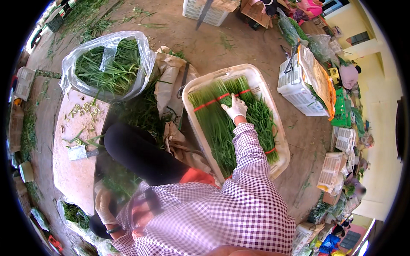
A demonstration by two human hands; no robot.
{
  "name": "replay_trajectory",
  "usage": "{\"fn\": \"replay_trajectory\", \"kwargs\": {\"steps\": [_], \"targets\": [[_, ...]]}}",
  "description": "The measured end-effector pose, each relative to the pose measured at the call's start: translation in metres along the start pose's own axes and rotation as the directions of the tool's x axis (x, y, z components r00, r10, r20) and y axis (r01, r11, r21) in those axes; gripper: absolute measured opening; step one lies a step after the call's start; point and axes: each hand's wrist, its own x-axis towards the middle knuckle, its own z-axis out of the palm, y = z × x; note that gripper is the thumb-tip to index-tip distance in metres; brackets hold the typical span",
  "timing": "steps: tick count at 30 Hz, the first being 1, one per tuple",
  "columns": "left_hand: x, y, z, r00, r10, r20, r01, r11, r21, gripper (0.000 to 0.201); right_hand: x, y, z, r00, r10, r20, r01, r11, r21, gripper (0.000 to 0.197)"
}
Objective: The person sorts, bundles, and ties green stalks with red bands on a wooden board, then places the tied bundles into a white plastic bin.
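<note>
My right hand (236, 109), in a white glove, lies on top of the chive-like green bundles (213, 128) with its fingers spread. Red bands cross these bundles, which fill a white plastic basket (282, 160). At the lower left, my gloved left hand (105, 205) is down beside the edge of a pale cutting board (70, 175); its fingers are blurred and partly hidden. A cleaver (81, 152) with a dark handle lies on the board, near cut stalk ends (85, 113). Loose greens (121, 177) lie close to my left hand.
A clear plastic bag (147, 55) of loose greens stands beyond the board. Brown sacking (168, 87) lies between bag and basket. White crates (305, 83) stand at the right, and another crate (207, 15) is at the far side. Scattered leaves cover parts of the floor.
</note>
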Motion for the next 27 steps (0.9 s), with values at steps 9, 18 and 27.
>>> {"fn": "replay_trajectory", "kwargs": {"steps": [9, 18, 27], "targets": [[0.001, 0.013, 0.022, 0.998, -0.02, 0.055, 0.02, 1.0, 0.004, 0.042, -0.015, -0.007, 0.066, 0.959, 0.134, -0.249, -0.089, 0.979, 0.182, 0.099], [0.006, 0.014, 0.01, 0.998, -0.047, -0.034, 0.046, 0.999, -0.026, 0.02, -0.067, 0.021, 0.02, 0.888, -0.156, -0.433, 0.26, 0.946, 0.194, 0.092], [0.019, -0.007, -0.01, 0.997, -0.048, 0.062, 0.049, 0.999, -0.011, 0.041, -0.148, 0.059, 0.034, 0.985, 0.089, -0.145, -0.082, 0.995, 0.052, 0.103]]}}
